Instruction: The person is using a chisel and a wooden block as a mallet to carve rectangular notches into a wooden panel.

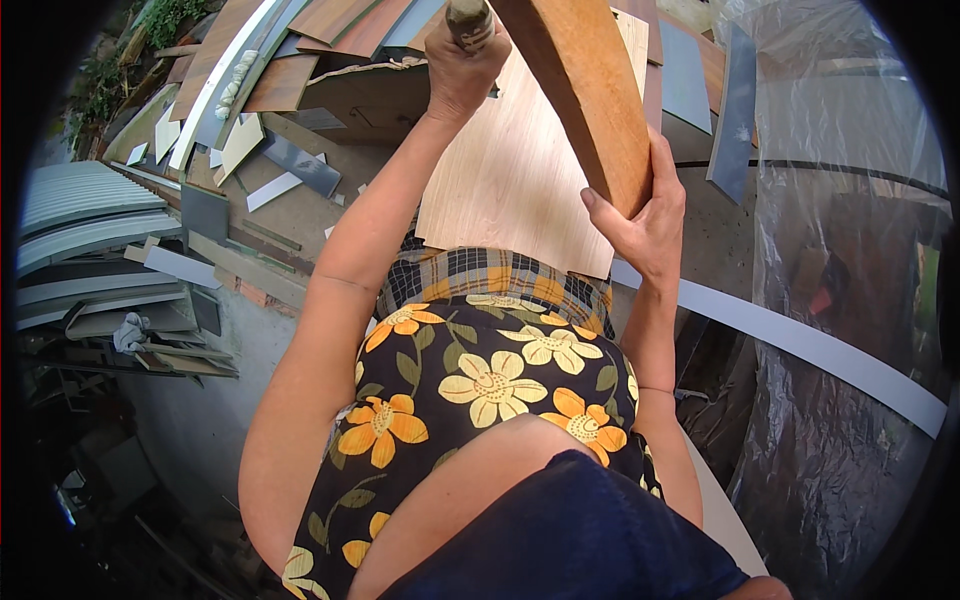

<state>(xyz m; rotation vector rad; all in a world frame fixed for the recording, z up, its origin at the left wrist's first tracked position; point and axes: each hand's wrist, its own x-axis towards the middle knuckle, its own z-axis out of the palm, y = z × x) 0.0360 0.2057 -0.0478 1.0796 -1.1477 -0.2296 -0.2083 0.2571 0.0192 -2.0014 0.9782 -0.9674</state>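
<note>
My left hand [462,75] is closed around a greyish-brown tool handle [470,22] with a rounded end. What tool it belongs to is hidden beyond the hand and the upper edge. My right hand [650,225] grips the lower end of a thick, curved brown wooden piece [590,105], thumb on one side and fingers along the outer edge. This piece slants up and left out of the picture. Beneath both hands, a pale wood-grain board [510,180] reaches to my checked clothing.
Brown and grey panels [340,30] lie in a pile at the far side. Board offcuts [300,165] litter the ground to the left. Corrugated sheets [95,215] are stacked further left. A clear plastic sheet [840,130] hangs at the right, crossed by a long white strip [800,330].
</note>
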